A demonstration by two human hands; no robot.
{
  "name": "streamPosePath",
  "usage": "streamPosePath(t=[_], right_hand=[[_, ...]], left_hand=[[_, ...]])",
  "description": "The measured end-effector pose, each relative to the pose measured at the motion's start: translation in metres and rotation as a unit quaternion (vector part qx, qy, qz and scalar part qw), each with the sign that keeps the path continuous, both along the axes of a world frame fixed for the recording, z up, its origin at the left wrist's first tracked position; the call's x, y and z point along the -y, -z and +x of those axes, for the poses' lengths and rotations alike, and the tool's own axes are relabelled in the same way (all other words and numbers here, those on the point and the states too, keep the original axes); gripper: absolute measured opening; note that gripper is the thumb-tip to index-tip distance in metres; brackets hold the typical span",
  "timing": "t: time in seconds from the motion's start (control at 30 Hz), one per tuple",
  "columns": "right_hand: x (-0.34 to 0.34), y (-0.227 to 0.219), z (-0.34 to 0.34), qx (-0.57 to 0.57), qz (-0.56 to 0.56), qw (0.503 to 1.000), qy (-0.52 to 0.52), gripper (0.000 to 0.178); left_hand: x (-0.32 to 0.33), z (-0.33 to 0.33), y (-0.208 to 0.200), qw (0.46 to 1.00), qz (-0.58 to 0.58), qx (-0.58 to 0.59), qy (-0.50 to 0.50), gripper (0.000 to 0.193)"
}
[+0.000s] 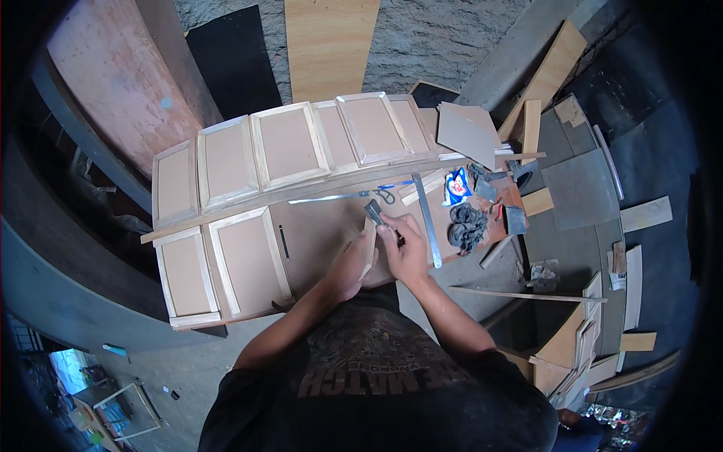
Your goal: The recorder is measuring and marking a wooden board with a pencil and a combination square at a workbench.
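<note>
L hand (349, 269) closed round a slim wood strip (370, 252), its fingers partly hid. R hand (407, 246) pinches a dark grey block (373, 211) btwn thumb & fingers, up at far end of strip; can't tell if block touches the wood. Strip's held upright-ish, above nr edge of the brown counter (320, 226), right in front of the person's black shirt (376, 361).

Just beyond hands on the counter: scissors-like loop handle (385, 197), thin saw-like blade (327, 199) lying to its L, blue-handled tool (395, 185) close by. R of hands, a metal ruler (427, 222) lies lengthwise away from the person; its far end is nr a short pale wood pc (423, 187). L of hands, a thin black stick (284, 242).

Further R: blue & white bag (456, 187), dark crumpled cloth (468, 227) nr it, dk. block (515, 220) at R end.

L side, nr edge: 2 framed panels side by side, outer (186, 275) & inner (248, 260). Long wood batten (294, 190) runs behind them; past it, a row of more framed panels (292, 143). Loose grey-brown boards (467, 134) at far R end. Behind: plywood board (331, 45) & black board (235, 60) agst rough wall (429, 38).
</note>
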State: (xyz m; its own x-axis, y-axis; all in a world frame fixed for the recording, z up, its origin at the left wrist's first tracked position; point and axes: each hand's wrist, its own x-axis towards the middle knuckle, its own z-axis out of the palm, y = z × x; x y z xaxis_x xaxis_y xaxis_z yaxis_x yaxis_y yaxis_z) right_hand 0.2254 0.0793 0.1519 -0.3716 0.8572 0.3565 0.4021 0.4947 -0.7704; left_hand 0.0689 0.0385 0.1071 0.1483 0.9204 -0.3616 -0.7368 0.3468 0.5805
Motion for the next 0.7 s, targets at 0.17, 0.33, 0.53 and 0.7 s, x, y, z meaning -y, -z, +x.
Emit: streamPosePath(t=[0.17, 0.33, 0.53, 0.7], right_hand=[[-0.008, -0.007, -0.002, -0.047, 0.042, 0.992, -0.112, 0.027], [-0.018, -0.009, -0.005, -0.045, -0.011, 0.997, 0.068, 0.025], [-0.009, 0.021, 0.004, -0.051, 0.066, 0.997, 0.003, 0.027], [-0.032, 0.073, 0.015, -0.109, -0.101, 0.987, 0.063, 0.026]], left_hand=[[0.005, -0.008, -0.003, 0.999, -0.003, -0.045, 0.021, 0.037], [0.005, 0.008, -0.010, 0.996, -0.058, -0.049, 0.053, 0.038], [0.008, -0.007, -0.013, 0.989, -0.005, -0.126, 0.080, 0.042], [0.008, -0.044, 0.025, 0.962, -0.041, -0.269, 0.031, 0.044]])
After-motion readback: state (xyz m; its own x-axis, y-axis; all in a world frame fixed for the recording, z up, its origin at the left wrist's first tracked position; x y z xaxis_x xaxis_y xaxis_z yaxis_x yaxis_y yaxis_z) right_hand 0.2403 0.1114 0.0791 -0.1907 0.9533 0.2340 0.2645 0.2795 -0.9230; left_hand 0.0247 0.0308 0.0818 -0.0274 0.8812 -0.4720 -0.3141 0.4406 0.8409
